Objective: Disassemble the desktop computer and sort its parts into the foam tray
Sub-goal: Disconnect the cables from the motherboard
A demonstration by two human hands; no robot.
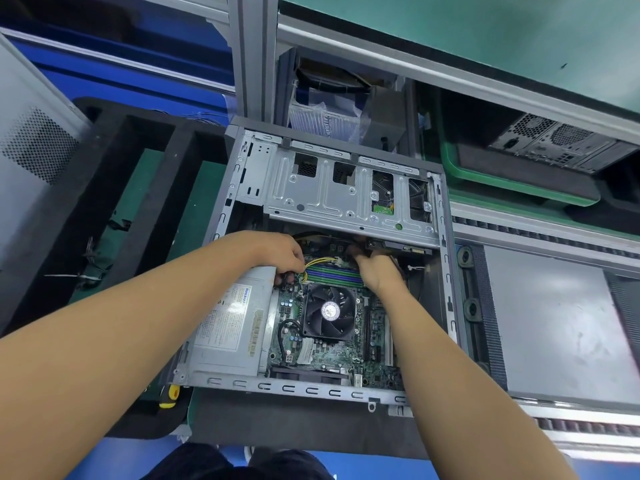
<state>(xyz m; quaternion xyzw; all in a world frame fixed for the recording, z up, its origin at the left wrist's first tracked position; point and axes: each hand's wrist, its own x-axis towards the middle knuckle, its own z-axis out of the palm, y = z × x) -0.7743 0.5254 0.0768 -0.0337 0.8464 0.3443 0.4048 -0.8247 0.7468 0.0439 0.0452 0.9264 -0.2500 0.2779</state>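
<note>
Lying open at frame centre, the case (311, 389) has both hands inside: left hand (280, 254) grips cables (320, 260); right hand (375, 268) curls just beside, hold unclear. Foam tray (156, 202) sits left.

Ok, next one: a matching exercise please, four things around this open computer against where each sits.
1. black square cooler fan
2. silver metal power supply box
3. silver metal drive cage
4. yellow-and-black tool handle

A. outside the grey computer case, near left corner
B. far end of the case
C. middle of the green motherboard
D. left side inside the case

Pairs: 1-C, 2-D, 3-B, 4-A
</note>
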